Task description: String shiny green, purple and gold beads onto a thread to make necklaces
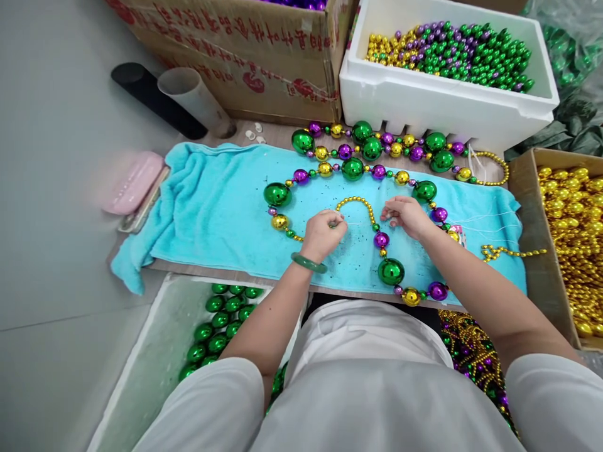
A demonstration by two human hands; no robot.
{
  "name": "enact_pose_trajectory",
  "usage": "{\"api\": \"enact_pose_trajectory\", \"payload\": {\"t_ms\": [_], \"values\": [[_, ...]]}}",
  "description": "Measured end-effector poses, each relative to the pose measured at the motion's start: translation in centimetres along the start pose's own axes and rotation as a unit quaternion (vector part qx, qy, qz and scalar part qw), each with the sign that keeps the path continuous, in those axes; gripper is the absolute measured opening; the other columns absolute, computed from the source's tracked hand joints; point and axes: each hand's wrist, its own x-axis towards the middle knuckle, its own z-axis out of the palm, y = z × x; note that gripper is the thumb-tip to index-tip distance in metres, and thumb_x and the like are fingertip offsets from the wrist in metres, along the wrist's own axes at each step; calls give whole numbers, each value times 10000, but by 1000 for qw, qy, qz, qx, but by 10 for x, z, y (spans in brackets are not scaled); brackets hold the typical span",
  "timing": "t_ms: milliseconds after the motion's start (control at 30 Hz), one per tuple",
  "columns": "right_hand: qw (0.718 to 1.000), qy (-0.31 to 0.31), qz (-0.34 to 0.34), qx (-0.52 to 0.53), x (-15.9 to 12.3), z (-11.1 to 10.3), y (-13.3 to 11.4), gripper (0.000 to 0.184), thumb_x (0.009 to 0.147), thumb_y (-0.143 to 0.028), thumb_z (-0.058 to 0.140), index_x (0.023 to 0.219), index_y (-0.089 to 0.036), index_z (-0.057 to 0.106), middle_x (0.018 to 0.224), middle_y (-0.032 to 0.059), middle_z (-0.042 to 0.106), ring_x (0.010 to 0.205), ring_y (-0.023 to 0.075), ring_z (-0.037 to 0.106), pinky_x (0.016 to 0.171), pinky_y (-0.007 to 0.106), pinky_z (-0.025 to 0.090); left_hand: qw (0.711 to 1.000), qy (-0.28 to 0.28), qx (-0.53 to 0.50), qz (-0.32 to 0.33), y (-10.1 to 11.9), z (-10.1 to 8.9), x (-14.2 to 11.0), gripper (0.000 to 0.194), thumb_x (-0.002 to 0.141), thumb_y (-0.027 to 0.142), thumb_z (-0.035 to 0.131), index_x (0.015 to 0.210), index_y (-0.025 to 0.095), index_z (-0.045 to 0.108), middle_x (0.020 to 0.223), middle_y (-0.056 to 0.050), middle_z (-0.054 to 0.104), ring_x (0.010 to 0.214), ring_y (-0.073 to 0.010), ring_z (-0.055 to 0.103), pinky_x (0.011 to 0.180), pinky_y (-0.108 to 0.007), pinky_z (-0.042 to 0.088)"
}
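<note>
Bead strand point(353, 169) loops on the blue towel point(221, 207), beads threaded, ends seemingly left to join; left hand point(323, 233) pinches it; whether right hand's point(407, 215) curled fingers grip anything, I can't tell.

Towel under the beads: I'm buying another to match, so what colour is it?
The towel is turquoise blue, shown in the head view.

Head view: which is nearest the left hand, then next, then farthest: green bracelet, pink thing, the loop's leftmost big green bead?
1. Green bracelet, worn behind the left hand.
2. Big green bead, leftward on the towel.
3. Pink thing, by the towel's left end.
</note>
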Motion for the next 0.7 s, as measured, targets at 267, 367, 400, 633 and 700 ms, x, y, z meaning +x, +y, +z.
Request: {"api": "enact_pose_trajectory", "payload": {"t_ms": [267,367,400,633,700], "values": [[882,58,-297,-361,-15,-8,-10,133,740,-213,590,619,-176,549,953,83,628,970,226,576,888,410,447,893,-37,-420,-154,20,35,6,140,604,261,613,613,145,537,908,-68,662,859,-170,646,574,-212,482],[831,41,-351,-430,-21,-12,-18,111,772,-203,581,666,-169,576,964,101,617,991,245,576,902,434,441,859,-55,-482,-167,21,45,12,192,618,285,681,694,129,599,805,-50,662,761,-132,646,592,-215,486],[818,29,-361,-447,-22,-12,-21,107,781,-203,581,681,-166,586,969,103,614,989,247,576,897,436,444,855,-61,-487,-167,21,47,14,219,619,298,707,718,123,619,780,-43,660,725,-118,638,597,-216,488],[765,-56,-376,-520,-18,-7,-43,108,810,-171,574,723,-147,633,1018,121,620,1013,251,563,907,430,442,898,-87,-411,-130,21,49,20,257,591,226,763,810,122,676,696,-14,657,626,-98,612,623,-239,499],[757,-70,-365,-538,-16,-4,-47,103,809,-159,578,733,-140,644,1023,124,619,1024,255,556,910,424,439,915,-88,-378,-114,22,48,21,273,614,196,732,872,122,678,661,-4,647,607,-101,608,592,-230,490]]}}
